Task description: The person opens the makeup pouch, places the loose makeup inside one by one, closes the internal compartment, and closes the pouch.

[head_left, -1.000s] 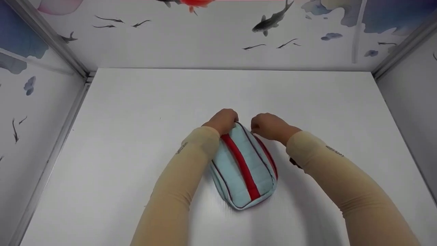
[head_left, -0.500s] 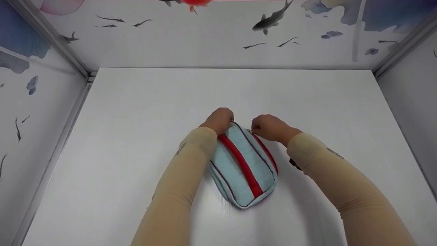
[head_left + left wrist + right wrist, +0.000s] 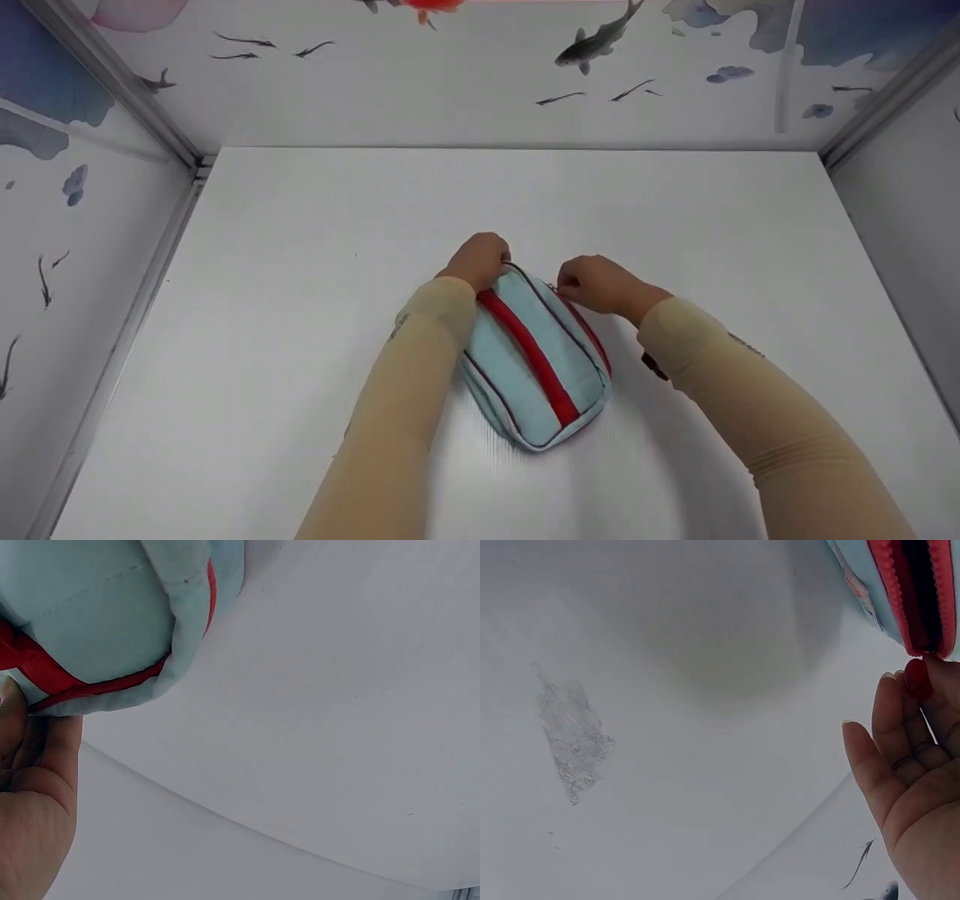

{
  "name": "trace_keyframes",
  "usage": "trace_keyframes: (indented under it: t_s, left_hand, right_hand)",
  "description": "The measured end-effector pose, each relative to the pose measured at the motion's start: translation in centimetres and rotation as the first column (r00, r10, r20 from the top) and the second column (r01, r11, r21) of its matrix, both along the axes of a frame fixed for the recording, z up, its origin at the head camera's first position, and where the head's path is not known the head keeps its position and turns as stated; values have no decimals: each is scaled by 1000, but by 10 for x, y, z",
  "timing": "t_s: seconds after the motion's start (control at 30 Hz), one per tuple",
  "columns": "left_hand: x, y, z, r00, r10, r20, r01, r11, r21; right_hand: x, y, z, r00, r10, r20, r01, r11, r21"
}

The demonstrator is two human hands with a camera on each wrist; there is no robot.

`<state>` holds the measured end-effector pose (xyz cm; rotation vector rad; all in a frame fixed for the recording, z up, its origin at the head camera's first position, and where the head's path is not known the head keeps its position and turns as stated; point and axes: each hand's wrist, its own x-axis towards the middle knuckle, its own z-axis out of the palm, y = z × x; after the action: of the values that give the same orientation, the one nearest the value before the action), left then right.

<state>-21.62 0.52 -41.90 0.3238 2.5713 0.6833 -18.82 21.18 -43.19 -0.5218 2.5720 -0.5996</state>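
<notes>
A light blue fabric pouch (image 3: 501,369) with a red strap (image 3: 534,358) and dark piping stands on the white table in the head view. My left hand (image 3: 477,259) grips its far left end; in the left wrist view, the thumb and fingers (image 3: 63,754) pinch the edge beside the red trim. At the far right end, my right hand (image 3: 606,285) pinches a red zipper pull (image 3: 918,679). The right wrist view shows the red zipper (image 3: 889,586) parted, with a dark gap between its teeth. Its other fingers are loosely bent. What lies inside the pouch is hidden.
The white tabletop (image 3: 300,217) stretches around the pouch. Panels printed with fish (image 3: 592,49) rise behind and at the left, with metal frame rails (image 3: 120,82) at the corners. A grey smudge (image 3: 574,739) marks the surface in the right wrist view.
The left hand has drifted slightly left and away, and the pouch's far end has shifted a little with it. My right hand has moved slightly right and nearer, still at the zipper.
</notes>
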Motion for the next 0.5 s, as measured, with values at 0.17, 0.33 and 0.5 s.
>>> trace_keyframes:
  t_s: [0.17,0.33,0.5]
  left_hand:
    - [0,-5,-2,999,43,-14,-43,999,-7]
    - [1,-9,-2,998,62,-27,-62,998,-1]
    - [2,-17,-1,993,107,-39,-108,994,-25]
  right_hand:
    - [3,4,0,1000,-3,-2,3,1000,-6]
    - [5,6,3,1000,-1,-13,1,1000,-2]
    - [8,9,3,1000,-3,1,3,999,41]
